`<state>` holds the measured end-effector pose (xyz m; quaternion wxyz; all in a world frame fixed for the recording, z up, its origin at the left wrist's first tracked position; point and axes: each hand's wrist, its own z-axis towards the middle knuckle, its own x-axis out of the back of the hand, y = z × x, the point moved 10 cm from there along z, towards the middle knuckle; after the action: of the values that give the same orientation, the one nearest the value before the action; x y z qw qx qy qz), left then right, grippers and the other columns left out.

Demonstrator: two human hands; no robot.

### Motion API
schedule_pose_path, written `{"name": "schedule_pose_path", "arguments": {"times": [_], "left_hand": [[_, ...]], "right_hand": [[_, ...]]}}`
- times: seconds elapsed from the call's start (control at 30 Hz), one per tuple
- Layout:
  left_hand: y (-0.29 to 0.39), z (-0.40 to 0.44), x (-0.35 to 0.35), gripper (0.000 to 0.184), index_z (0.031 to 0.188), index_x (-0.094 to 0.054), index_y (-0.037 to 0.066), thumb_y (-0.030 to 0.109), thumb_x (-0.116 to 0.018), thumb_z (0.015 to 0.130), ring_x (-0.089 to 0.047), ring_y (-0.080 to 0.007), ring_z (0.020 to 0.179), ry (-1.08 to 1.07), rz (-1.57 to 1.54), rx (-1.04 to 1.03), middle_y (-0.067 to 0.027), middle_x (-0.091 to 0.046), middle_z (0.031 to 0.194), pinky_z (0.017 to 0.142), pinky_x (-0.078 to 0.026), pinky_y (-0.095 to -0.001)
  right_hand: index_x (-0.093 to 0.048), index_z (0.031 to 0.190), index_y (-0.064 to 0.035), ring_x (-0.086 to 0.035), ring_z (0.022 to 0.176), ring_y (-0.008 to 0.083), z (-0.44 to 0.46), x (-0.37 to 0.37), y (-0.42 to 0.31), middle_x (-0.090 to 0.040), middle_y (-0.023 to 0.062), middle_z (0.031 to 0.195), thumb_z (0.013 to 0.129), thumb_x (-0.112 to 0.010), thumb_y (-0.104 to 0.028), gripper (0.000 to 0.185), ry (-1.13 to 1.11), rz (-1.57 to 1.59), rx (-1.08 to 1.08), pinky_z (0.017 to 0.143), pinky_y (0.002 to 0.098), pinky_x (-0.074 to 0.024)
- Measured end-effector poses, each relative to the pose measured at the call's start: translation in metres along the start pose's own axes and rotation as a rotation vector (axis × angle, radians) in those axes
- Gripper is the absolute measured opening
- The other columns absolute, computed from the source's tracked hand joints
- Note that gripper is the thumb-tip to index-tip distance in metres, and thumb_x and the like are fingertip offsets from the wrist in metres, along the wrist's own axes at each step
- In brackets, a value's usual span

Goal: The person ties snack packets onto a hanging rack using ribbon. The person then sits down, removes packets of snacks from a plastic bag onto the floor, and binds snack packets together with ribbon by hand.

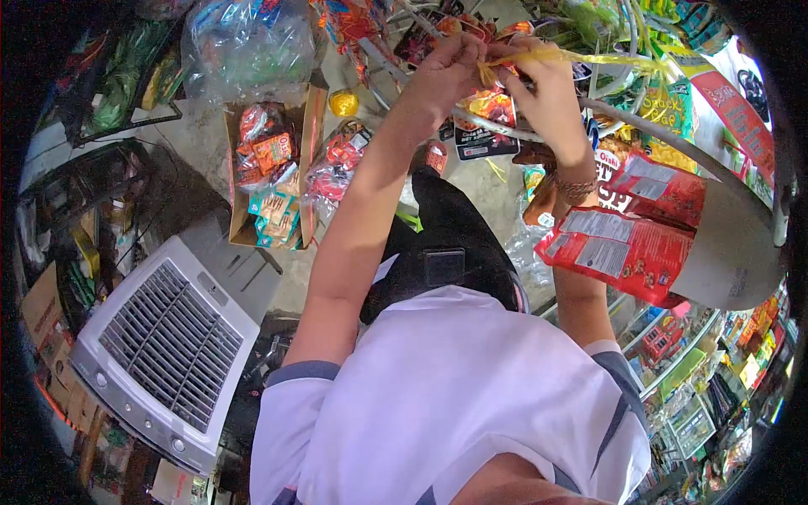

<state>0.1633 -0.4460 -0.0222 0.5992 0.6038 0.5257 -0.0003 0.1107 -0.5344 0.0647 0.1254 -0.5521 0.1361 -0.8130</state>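
Both my hands are raised at the top centre, close together at a yellow plastic ribbon (589,58). My left hand (444,74) has its fingertips pinched at the ribbon's left end, near a knot-like bunch. Beside it, my right hand (543,88) has thumb and fingers closed on the ribbon, which runs off to the right. Just below the hands, a grey curved rack bar (497,128) passes in front of a black and red snack packet (486,135). Red snack packets (623,248) lie near my right forearm.
An open cardboard box (314,126) with snack packets stands on the floor at left. A grey-white air cooler (172,337) is at lower left. Clear plastic bags (247,42) lie at upper left. Shelves with goods (690,370) are at lower right.
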Motion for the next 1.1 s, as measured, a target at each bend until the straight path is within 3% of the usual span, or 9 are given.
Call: {"name": "schedule_pose_path", "arguments": {"times": [0.23, 0.37, 0.5, 0.6, 0.73, 0.87, 0.93, 1.03, 1.1], "left_hand": [[0.019, -0.012, 0.006, 0.025, 0.12, -0.049, 0.007, 0.021, -0.052, 0.099, -0.057, -0.0091, 0.089, -0.16, 0.287, -0.305, -0.0009, -0.056, 0.101, 0.082, -0.049, -0.0272], [0.013, -0.024, 0.016, 0.029, 0.124, -0.047, 0.006, 0.018, -0.052, 0.099, -0.056, -0.0091, 0.084, -0.139, 0.178, -0.204, -0.0017, -0.058, 0.094, 0.075, -0.047, -0.0263], [-0.006, -0.032, 0.021, 0.027, 0.122, -0.051, 0.005, 0.019, -0.054, 0.098, -0.052, -0.0074, 0.08, -0.094, 0.011, -0.117, -0.0002, -0.057, 0.087, 0.075, -0.042, -0.023], [-0.001, -0.034, 0.023, 0.019, 0.113, -0.055, 0.003, 0.014, -0.053, 0.098, -0.052, -0.0076, 0.079, 0.016, 0.044, -0.123, 0.0001, -0.056, 0.088, 0.074, -0.042, -0.0219], [0.015, -0.027, 0.037, 0.016, 0.11, -0.054, 0.001, 0.008, -0.053, 0.096, -0.059, -0.0111, 0.084, 0.019, 0.316, -0.256, -0.0029, -0.062, 0.09, 0.075, -0.045, -0.0236], [0.028, -0.025, 0.045, 0.014, 0.104, -0.059, 0.002, 0.009, -0.058, 0.092, -0.063, -0.0185, 0.095, 0.139, 0.57, -0.353, -0.0074, -0.066, 0.098, 0.077, -0.046, -0.0262], [0.05, -0.028, 0.032, 0.011, 0.097, -0.063, 0.004, 0.009, -0.062, 0.087, -0.063, -0.0222, 0.09, 0.253, 0.756, -0.453, -0.0078, -0.066, 0.096, 0.075, -0.046, -0.0302], [0.102, -0.029, -0.007, 0.008, 0.085, -0.069, 0.008, 0.011, -0.068, 0.079, -0.062, -0.0266, 0.081, 0.409, 1.149, -0.922, -0.0088, -0.065, 0.088, 0.073, -0.046, -0.0373], [0.109, -0.01, -0.027, 0.008, 0.081, -0.07, 0.009, 0.013, -0.071, 0.074, -0.061, -0.0287, 0.075, 0.399, 1.3, -1.141, -0.0099, -0.064, 0.081, 0.071, -0.045, -0.0412]], "right_hand": [[-0.067, 0.096, -0.0033, -0.063, 0.09, 0.0277, 0.011, -0.007, 0.009, -0.066, 0.0141, 0.1, 0.083, -0.062, -0.01, 0.015, 0.04, 0.01, 0.012, 0.077, 0.0368, -0.0492], [-0.064, 0.091, -0.0013, -0.053, 0.066, 0.0116, -0.002, -0.011, 0.059, -0.058, 0.0083, 0.07, 0.094, -0.059, -0.019, 0.018, 0.189, 0.421, -0.442, 0.062, 0.0285, -0.0456], [-0.063, 0.09, -0.0013, -0.059, 0.065, 0.0366, 0.004, -0.035, 0.081, -0.06, 0.0181, 0.07, 0.096, -0.051, -0.027, 0.029, 0.099, 0.264, -0.499, 0.065, 0.0388, -0.0482], [-0.06, 0.092, -0.0005, -0.058, 0.066, 0.0401, 0.009, -0.052, 0.11, -0.059, 0.0195, 0.071, 0.096, -0.051, -0.029, 0.03, 0.169, 0.162, -0.441, 0.064, 0.0405, -0.048], [-0.063, 0.099, -0.0022, -0.066, 0.081, 0.0263, -0.003, -0.082, 0.145, -0.066, 0.0138, 0.081, 0.094, -0.055, -0.034, 0.033, 0.111, 0.748, -0.812, 0.075, 0.0354, -0.0509], [-0.064, 0.098, -0.0009, -0.064, 0.078, 0.0174, 0.012, -0.067, 0.128, -0.065, 0.0093, 0.081, 0.094, -0.06, -0.028, 0.028, 0.177, 0.534, -0.438, 0.074, 0.0271, -0.0497], [-0.063, 0.107, -0.0003, -0.06, 0.076, 0.0118, 0.019, -0.053, 0.116, -0.061, 0.0045, 0.081, 0.093, -0.062, -0.021, 0.025, 0.233, 0.565, -0.318, 0.07, 0.0235, -0.0472], [-0.059, 0.118, -0.0034, -0.05, 0.075, 0.0047, 0.0, -0.086, 0.115, -0.057, -0.0023, 0.088, 0.095, -0.058, -0.013, 0.025, -0.046, 1.337, -0.711, 0.065, 0.0201, -0.0402], [-0.06, 0.116, -0.0039, -0.048, 0.076, 0.0039, 0.01, -0.08, 0.091, -0.055, -0.0041, 0.088, 0.095, -0.058, -0.013, 0.023, -0.113, 1.298, -0.529, 0.066, 0.0191, -0.0392]]}}
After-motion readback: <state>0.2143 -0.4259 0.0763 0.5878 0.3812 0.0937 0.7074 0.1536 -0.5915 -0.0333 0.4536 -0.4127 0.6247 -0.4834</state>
